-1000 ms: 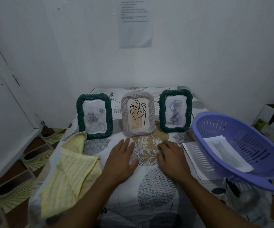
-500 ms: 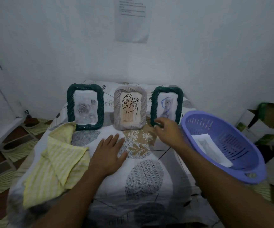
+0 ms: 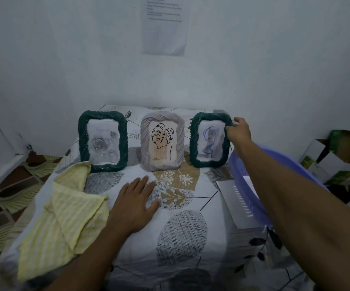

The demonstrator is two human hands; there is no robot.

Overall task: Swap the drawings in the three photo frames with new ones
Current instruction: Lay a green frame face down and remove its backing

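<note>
- Right now my right hand (image 3: pixel 238 131) pinches the upper right edge of the right green frame (image 3: pixel 211 139), which stands upright on the patterned tabletop (image 3: pixel 191 238) with a blue-lined drawing inside.
- My left hand (image 3: pixel 135 203) lies flat and open on the cloth, grasping nothing.
- Beside that frame stand the grey frame (image 3: pixel 162 141) with a leaf drawing and the left green frame (image 3: pixel 102 141) with a rose sketch.
- My right forearm crosses over the purple basket (image 3: pixel 245 185); a yellow towel (image 3: pixel 65 215) lies at the left.
</note>
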